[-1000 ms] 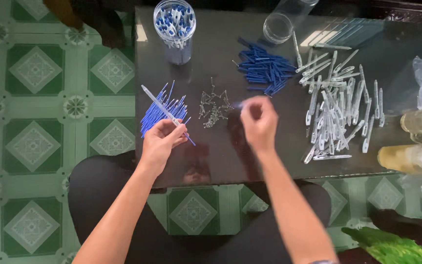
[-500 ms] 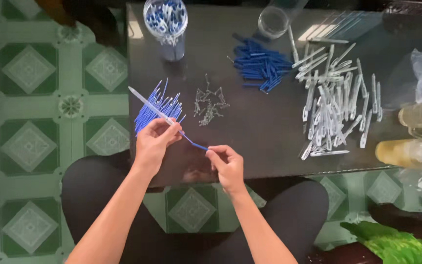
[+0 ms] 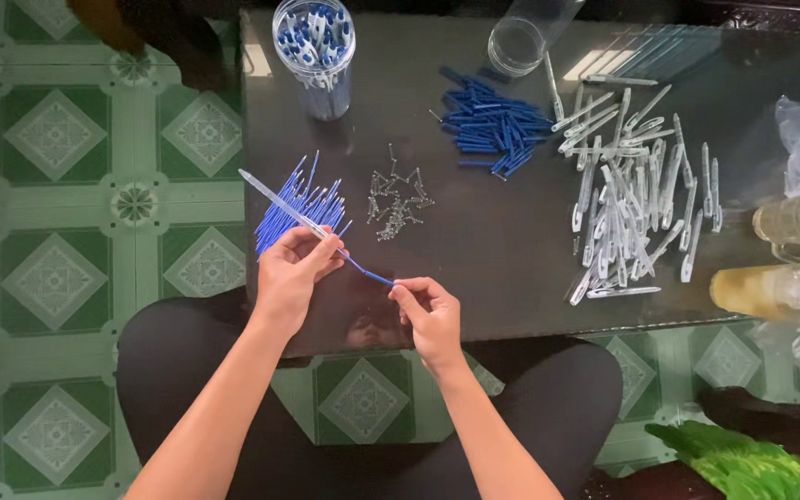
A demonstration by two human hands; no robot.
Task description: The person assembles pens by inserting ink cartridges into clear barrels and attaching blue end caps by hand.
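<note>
Blue, thin refill, light and bendy I judge, hangs near the table's front edge: right hand pinches its end, left hand grips the clear barrel.

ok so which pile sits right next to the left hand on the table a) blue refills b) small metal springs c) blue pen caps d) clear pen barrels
A: the fan of thin blue refills lies just above the left hand, which holds a clear pen barrel with a refill going in; the springs, blue caps and clear barrels pile lie farther right.
</note>
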